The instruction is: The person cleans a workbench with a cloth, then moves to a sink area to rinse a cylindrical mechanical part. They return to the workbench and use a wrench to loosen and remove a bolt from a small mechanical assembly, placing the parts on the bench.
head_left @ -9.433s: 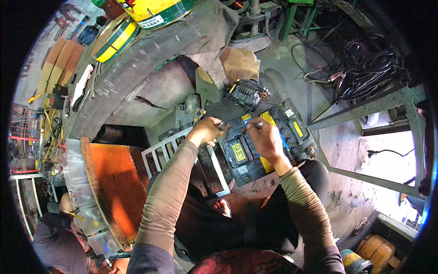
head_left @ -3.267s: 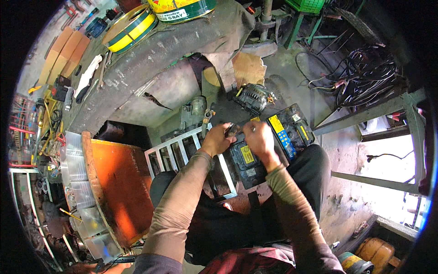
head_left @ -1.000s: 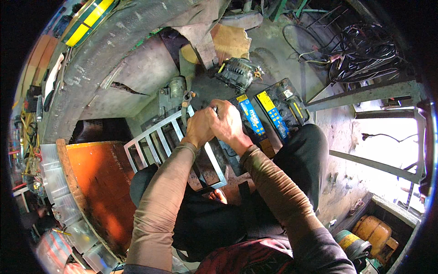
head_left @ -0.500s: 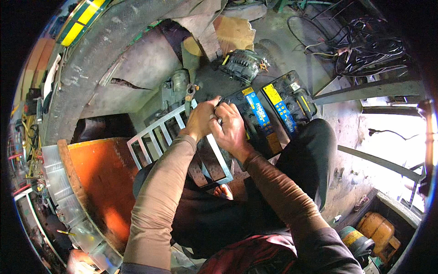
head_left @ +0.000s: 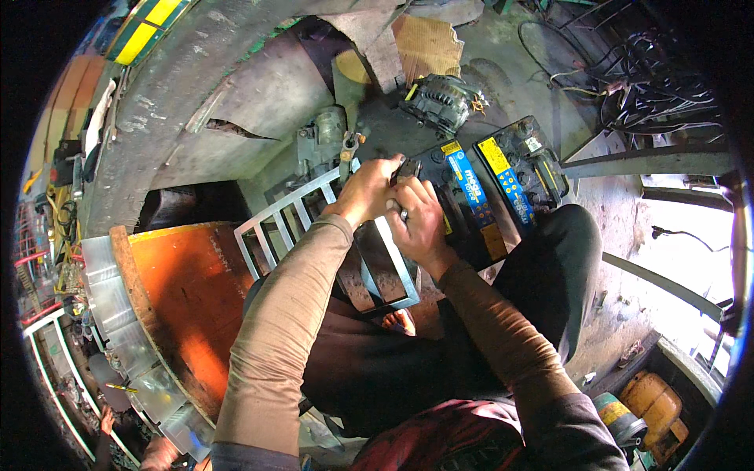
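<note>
My left hand and my right hand meet above the far end of a silver metal frame with slats. Both are closed, fingers bent around a small dark piece whose tip shows between them. Most of it is hidden, so its kind cannot be made out. Just right of my right hand stands a black battery with a blue and yellow label. A second black battery is beside it. Beyond my left hand is a starter motor, with a metal terminal clamp in front.
An alternator sits beyond the batteries, near a cardboard piece. Black cables lie tangled at far right. An orange panel is at left; an orange tank is at lower right. Another person's hand shows at lower left.
The view has shifted, so the scene sits a little farther right. Both hands stay together and closed. More of the dark piece shows above my right fingers.
</note>
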